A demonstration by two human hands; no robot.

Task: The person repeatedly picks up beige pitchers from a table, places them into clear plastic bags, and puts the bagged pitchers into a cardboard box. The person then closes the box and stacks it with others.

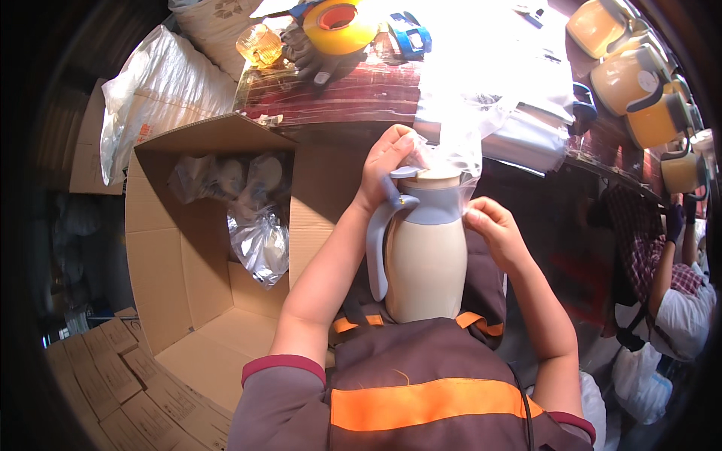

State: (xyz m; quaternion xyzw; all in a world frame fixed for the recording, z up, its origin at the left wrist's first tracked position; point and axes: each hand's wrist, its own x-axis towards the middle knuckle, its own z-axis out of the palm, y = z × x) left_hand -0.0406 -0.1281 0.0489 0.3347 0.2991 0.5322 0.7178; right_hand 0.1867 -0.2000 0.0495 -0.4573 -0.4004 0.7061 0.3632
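A cream vacuum jug point(427, 265) with a grey-blue collar, lid lever and handle point(377, 253) rests upright against my lap. Over its lid hangs a clear plastic bag point(451, 155), pulled partway down to the collar. My left hand point(389, 163) pinches the bag's edge above the handle. On the other side, my right hand point(492, 225) grips the bag's rim between thumb and fingers beside the collar. The jug's base is hidden by my apron point(417, 361).
A cardboard carton point(208, 242) with bagged jugs point(259, 237) stands at left. On the red table point(338, 96) lie a tape roll point(341, 25), a glove point(316, 56) and plastic bags point(524, 135). Several yellow jugs point(626, 82) line the right; a co-worker point(682, 304) sits beyond.
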